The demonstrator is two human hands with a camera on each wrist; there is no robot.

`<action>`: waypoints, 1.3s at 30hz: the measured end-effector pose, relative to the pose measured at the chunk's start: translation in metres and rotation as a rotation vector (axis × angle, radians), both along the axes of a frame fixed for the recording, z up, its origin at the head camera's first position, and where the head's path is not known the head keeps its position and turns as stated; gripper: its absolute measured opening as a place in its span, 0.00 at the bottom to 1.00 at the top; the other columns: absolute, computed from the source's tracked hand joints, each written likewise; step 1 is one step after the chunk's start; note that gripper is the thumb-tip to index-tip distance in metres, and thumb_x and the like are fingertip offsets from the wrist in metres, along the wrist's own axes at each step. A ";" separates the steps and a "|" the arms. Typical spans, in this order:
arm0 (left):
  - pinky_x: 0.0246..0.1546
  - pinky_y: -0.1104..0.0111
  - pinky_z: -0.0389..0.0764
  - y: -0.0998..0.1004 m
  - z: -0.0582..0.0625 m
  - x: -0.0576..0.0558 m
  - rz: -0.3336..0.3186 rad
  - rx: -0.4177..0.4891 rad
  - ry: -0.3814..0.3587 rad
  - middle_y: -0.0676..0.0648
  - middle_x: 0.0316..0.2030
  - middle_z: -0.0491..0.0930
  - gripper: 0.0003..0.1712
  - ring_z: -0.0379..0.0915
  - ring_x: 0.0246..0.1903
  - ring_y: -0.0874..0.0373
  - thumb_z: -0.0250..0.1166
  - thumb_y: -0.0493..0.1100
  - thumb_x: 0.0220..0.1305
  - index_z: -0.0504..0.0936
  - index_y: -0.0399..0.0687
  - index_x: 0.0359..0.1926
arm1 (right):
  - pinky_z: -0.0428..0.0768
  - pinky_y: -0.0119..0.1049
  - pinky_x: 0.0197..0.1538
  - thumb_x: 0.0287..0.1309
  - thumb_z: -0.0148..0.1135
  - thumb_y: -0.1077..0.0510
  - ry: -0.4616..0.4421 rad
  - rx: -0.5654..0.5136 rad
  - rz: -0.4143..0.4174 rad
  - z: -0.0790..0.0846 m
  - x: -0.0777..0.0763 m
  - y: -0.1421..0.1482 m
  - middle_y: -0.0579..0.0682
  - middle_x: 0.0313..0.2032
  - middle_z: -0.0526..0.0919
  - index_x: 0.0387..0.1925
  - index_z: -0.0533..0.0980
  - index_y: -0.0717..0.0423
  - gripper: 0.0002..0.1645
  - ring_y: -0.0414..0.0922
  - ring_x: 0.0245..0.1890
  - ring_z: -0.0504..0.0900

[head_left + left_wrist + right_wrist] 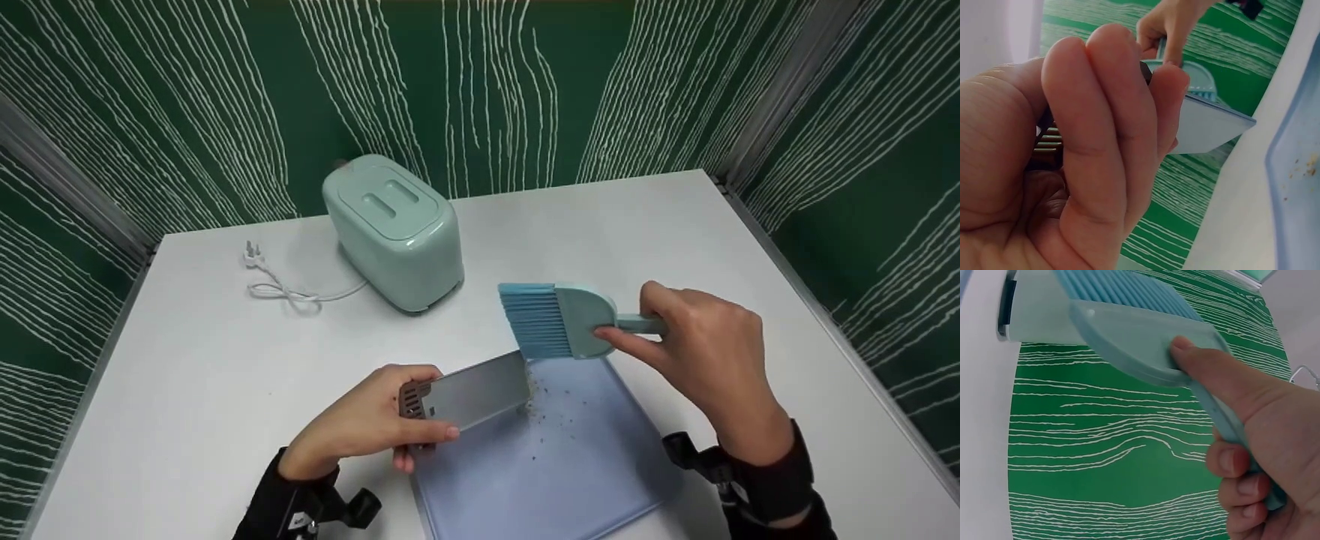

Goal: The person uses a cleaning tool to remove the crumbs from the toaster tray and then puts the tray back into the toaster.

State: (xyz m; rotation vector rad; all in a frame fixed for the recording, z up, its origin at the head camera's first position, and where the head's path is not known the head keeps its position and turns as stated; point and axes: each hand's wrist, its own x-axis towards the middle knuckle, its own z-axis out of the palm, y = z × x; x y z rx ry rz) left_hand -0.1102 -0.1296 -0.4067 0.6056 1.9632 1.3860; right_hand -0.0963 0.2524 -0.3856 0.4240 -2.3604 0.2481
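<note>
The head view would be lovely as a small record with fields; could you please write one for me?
Left hand: grips a metal tray
Right hand: holds a brush
Bristles: blue, close to the metal tray's end; contact unclear
Crumbs: scattered on the flat blue tray below
Toaster: pale green, standing farther back on the white table
Plug: lying on the table, unconnected
</note>
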 end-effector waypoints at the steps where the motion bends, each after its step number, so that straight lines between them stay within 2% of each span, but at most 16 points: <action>1: 0.15 0.66 0.85 0.000 0.000 0.000 0.002 -0.002 -0.001 0.50 0.20 0.81 0.22 0.79 0.11 0.63 0.78 0.49 0.67 0.73 0.43 0.41 | 0.44 0.29 0.20 0.44 0.83 0.34 0.020 -0.012 0.001 -0.001 -0.001 -0.001 0.41 0.13 0.59 0.21 0.65 0.48 0.36 0.34 0.16 0.54; 4: 0.15 0.69 0.84 0.001 0.001 0.000 0.007 0.010 -0.011 0.50 0.20 0.81 0.22 0.78 0.11 0.64 0.78 0.48 0.67 0.72 0.43 0.40 | 0.44 0.28 0.20 0.44 0.83 0.35 0.051 -0.024 0.006 -0.004 -0.003 -0.003 0.41 0.13 0.60 0.22 0.65 0.49 0.36 0.35 0.16 0.55; 8: 0.15 0.70 0.84 0.001 0.001 0.000 0.009 0.029 -0.018 0.50 0.21 0.82 0.22 0.79 0.12 0.64 0.78 0.47 0.67 0.72 0.42 0.40 | 0.45 0.28 0.20 0.45 0.84 0.36 0.040 -0.002 0.018 -0.005 -0.003 -0.005 0.42 0.13 0.60 0.22 0.64 0.49 0.36 0.35 0.16 0.54; 17: 0.15 0.69 0.84 0.000 0.001 0.000 0.016 0.019 -0.015 0.50 0.21 0.82 0.22 0.79 0.12 0.64 0.79 0.47 0.66 0.72 0.44 0.40 | 0.47 0.27 0.20 0.42 0.89 0.38 -0.024 0.062 0.046 -0.003 -0.002 -0.006 0.40 0.14 0.59 0.23 0.64 0.49 0.39 0.34 0.16 0.55; 24: 0.15 0.68 0.85 0.001 0.001 0.001 0.016 0.037 -0.003 0.50 0.20 0.82 0.23 0.79 0.12 0.64 0.79 0.47 0.66 0.73 0.40 0.41 | 0.45 0.27 0.20 0.41 0.89 0.36 -0.053 0.088 0.048 -0.002 0.000 -0.007 0.39 0.15 0.56 0.22 0.62 0.48 0.41 0.33 0.17 0.53; 32: 0.15 0.67 0.86 0.001 0.000 0.001 -0.001 0.038 0.017 0.51 0.19 0.82 0.23 0.78 0.12 0.64 0.78 0.46 0.67 0.72 0.40 0.39 | 0.44 0.28 0.21 0.38 0.91 0.39 -0.126 0.077 0.041 0.001 0.004 -0.008 0.37 0.17 0.53 0.21 0.60 0.46 0.42 0.34 0.18 0.50; 39: 0.16 0.67 0.86 0.002 0.000 0.001 -0.013 0.019 0.023 0.51 0.20 0.83 0.21 0.79 0.12 0.63 0.78 0.47 0.67 0.76 0.41 0.45 | 0.43 0.28 0.22 0.38 0.90 0.38 -0.191 0.053 0.042 0.003 0.007 -0.006 0.35 0.17 0.51 0.20 0.60 0.45 0.42 0.33 0.18 0.50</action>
